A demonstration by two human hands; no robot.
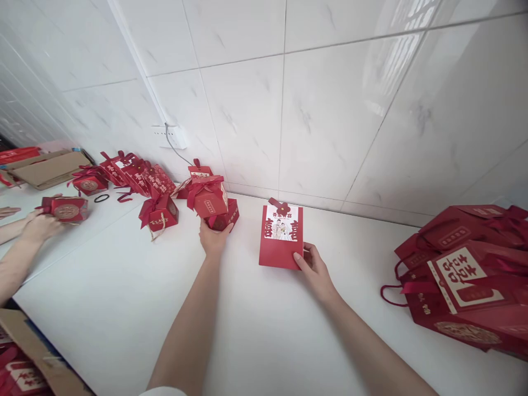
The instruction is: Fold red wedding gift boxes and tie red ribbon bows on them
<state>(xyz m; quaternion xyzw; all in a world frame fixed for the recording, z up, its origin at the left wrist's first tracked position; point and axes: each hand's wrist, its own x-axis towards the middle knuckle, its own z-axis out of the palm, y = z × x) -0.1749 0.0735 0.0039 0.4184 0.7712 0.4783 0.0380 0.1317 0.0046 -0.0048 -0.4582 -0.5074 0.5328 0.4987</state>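
My left hand is closed around the lower part of a red gift box with a ribbon bow. Another dark red box sits right behind that hand, and I cannot tell whether the fingers touch it. Between thumb and fingers, my right hand grips the lower right edge of a flat-fronted red gift box. A white card with a cartoon wedding couple and a red flower decorate its upper front. My right fingertips are partly hidden behind it.
Beside my left hand stands a ribboned red box; several upright boxes line the tiled wall. Red gift bags fill the right side. Far left, a co-worker's hand touches another box. A cardboard carton is at lower left.
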